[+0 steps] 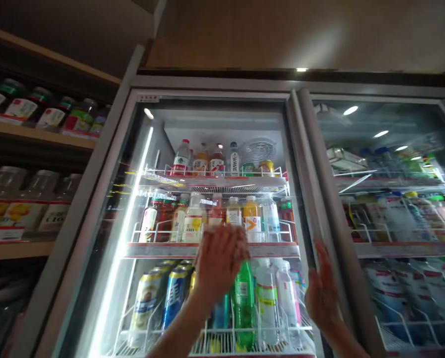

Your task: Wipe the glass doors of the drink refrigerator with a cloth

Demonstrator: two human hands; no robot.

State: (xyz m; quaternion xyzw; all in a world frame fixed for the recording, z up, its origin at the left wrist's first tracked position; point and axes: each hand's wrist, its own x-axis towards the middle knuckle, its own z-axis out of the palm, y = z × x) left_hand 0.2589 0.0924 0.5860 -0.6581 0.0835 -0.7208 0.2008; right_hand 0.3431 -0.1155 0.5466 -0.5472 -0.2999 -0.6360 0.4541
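Observation:
My left hand (218, 261) is raised in front of the glass door (222, 122) of a drinks fridge, its fingers together and blurred by motion. A crumpled, brownish patterned cloth (241, 243) shows under and beside the fingers, against the glass. Further right, my right hand (322, 291) is upright with fingers stretched out, beside the door's grey right-hand frame (313, 184). Whether it touches the frame I cannot tell. Behind the left hand, a green bottle (243, 303) and several cans are partly hidden.
Wire shelves (215, 185) inside hold rows of bottles and cans. A second glass-doored fridge section (386, 124) with more drinks adjoins on the right. Wooden shelves (39, 130) of bottles stand at the left. A brown panel (244, 35) runs above.

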